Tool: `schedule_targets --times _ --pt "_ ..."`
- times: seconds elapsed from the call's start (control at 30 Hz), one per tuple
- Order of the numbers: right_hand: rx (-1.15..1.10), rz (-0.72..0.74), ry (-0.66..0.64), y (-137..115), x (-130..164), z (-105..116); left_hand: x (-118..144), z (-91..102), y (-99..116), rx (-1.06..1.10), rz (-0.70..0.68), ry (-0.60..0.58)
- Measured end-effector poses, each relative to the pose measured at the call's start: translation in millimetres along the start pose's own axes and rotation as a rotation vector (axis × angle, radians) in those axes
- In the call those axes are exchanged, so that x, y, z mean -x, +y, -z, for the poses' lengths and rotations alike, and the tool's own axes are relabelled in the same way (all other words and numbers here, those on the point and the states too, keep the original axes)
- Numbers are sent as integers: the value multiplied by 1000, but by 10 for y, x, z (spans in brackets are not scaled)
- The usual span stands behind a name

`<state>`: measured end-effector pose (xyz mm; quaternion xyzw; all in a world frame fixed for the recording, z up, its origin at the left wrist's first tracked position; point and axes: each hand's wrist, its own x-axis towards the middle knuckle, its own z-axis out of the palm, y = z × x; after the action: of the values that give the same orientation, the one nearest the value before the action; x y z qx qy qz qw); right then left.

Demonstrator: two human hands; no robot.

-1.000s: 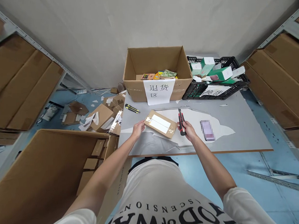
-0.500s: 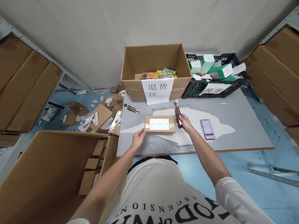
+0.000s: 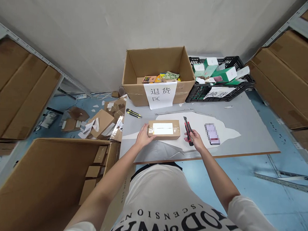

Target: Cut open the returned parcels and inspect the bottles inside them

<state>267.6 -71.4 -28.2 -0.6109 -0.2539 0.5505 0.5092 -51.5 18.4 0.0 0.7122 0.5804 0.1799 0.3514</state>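
Parcel [image 3: 164,129] before open carton [image 3: 158,91] holding packets [image 3: 162,76].

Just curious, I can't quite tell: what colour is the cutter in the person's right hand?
Red and black, seen in the head view: the cutter in the right hand.

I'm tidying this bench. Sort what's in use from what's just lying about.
In use:
left hand steadying the taped parcel
right hand gripping the red utility knife

Lying about:
yellow-black utility knife
labelled open carton
black crate of small boxes
blurred card
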Motion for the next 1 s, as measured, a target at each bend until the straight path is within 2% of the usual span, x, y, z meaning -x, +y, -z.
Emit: schedule_targets --times 0.1,0.3,0.57,0.7,0.87,1.0 --pt "40 -35 -17 59 167 47 -146 -34 104 -142 -167 -161" --pt "50 -80 -64 97 319 -26 -436 -152 177 -240 -261 -267" --pt "98 -66 -114 44 327 -18 -527 -189 167 -215 -235 -280" --pt "93 -35 -26 36 296 -29 -495 -180 177 -329 -273 -282" --pt "196 -63 -97 69 279 -48 -470 -173 172 -475 -319 -279" --pt "223 -35 -67 120 275 -29 -466 -177 154 -523 -336 -261"
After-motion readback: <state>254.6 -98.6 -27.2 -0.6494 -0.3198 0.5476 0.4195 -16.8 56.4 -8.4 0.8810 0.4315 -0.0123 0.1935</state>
